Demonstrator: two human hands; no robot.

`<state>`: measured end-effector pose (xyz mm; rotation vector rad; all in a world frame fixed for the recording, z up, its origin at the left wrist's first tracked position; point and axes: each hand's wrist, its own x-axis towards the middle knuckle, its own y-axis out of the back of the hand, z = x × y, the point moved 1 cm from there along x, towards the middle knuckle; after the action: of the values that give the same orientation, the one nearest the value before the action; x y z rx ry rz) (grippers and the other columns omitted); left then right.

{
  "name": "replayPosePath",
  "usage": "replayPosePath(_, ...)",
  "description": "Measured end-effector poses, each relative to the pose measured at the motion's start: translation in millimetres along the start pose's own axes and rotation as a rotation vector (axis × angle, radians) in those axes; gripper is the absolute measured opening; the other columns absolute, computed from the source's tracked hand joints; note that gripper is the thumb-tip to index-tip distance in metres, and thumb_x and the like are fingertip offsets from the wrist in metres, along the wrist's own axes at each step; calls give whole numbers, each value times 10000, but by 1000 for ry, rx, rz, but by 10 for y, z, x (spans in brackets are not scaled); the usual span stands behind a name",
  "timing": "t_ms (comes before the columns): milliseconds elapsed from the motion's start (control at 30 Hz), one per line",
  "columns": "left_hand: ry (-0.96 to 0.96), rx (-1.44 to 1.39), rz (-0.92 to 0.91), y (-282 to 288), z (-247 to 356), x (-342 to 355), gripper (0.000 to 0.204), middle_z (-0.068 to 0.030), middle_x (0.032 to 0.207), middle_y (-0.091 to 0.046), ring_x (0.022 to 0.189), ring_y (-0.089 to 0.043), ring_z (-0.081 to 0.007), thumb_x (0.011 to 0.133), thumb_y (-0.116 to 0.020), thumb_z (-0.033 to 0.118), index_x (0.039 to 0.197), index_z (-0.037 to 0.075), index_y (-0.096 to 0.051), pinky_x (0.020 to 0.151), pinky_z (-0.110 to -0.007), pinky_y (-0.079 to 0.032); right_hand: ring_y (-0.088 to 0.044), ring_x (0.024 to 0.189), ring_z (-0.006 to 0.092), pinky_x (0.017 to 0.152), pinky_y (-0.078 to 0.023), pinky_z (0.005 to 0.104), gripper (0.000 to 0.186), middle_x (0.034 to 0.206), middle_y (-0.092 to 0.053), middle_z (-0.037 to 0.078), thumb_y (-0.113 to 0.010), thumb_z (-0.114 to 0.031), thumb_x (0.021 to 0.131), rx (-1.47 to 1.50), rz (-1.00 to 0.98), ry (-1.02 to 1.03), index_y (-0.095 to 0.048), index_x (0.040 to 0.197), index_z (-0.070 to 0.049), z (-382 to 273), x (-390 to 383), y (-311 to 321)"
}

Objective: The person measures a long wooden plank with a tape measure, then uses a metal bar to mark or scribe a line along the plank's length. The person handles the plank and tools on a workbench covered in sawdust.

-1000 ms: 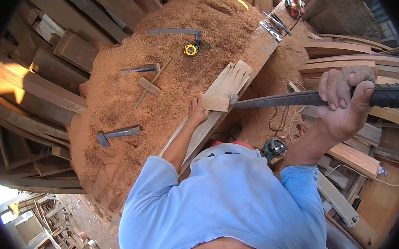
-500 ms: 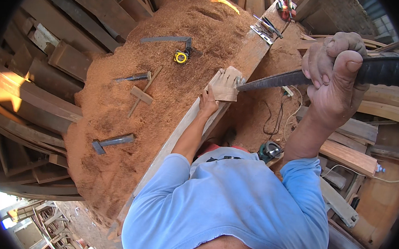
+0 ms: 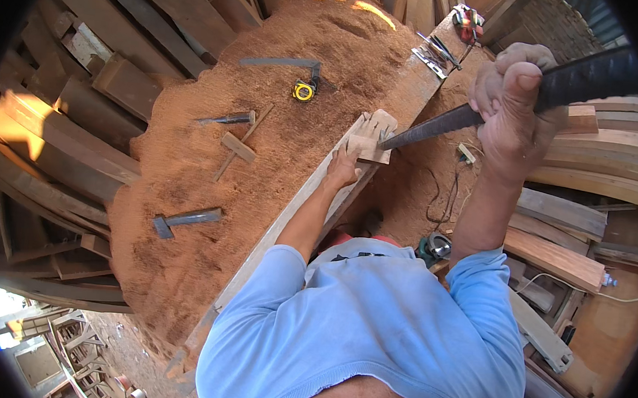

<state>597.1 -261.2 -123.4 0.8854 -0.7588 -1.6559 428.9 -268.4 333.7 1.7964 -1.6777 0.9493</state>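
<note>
A small pale wooden block, with notches cut at its far end, lies on a long narrow plank. My left hand presses down on the block's near left side, its fingers bent over the edge. Raised to the right, my right hand is wrapped round a long dark ribbed bar. The bar slants down to the left, and its thin far end meets the block's right edge. Its thick near end runs past my fist toward the upper right.
Sawdust left of the plank carries a hammer, a wooden marking gauge, a chisel, a square and a yellow tape measure. More tools lie on the plank's far end. A power saw and stacked boards are at right.
The bar now slants more steeply, and my right hand has shifted left with it. My left hand stays on the block. The whole view has moved slightly.
</note>
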Motion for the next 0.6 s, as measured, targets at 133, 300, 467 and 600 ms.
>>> replayPosePath(133, 25, 37, 38, 80, 132, -184, 757, -278, 1319, -419, 1233, -439, -462, 784, -774, 236, 1468, 227, -450, 1014, -540, -441, -399, 508, 57, 468, -328, 235, 401, 679, -421, -27, -667, -407, 951, -24, 19, -9, -540, 908, -28, -24, -44, -74)
replayPosePath(300, 142, -33, -83, 107, 215, -260, 865, -299, 1305, -469, 1203, -491, -467, 791, -759, 299, 1531, 179, -327, 1011, -517, -449, -406, 507, 59, 465, -338, 236, 406, 641, -435, -20, -653, -410, 961, -123, -23, 74, -540, 884, -28, 3, -75, -156)
replayPosePath(467, 204, -577, 88, 11, 274, -112, 959, -286, 1360, -535, 1260, -533, -424, 800, -744, 362, 1539, 44, -222, 1067, -432, -429, -417, 502, 60, 464, -350, 229, 389, 610, -447, -17, -643, -388, 973, -91, -52, 44, -537, 864, -30, 81, -107, -199)
replayPosePath(600, 396, -686, 125, -6, 244, 72, 977, -274, 1401, -518, 1316, -508, -372, 800, -758, 372, 1539, 28, -220, 1094, -411, -409, -427, 505, 55, 466, -359, 220, 350, 622, -472, -17, -654, -352, 974, -89, -77, 67, -547, 883, -31, 163, -84, -239)
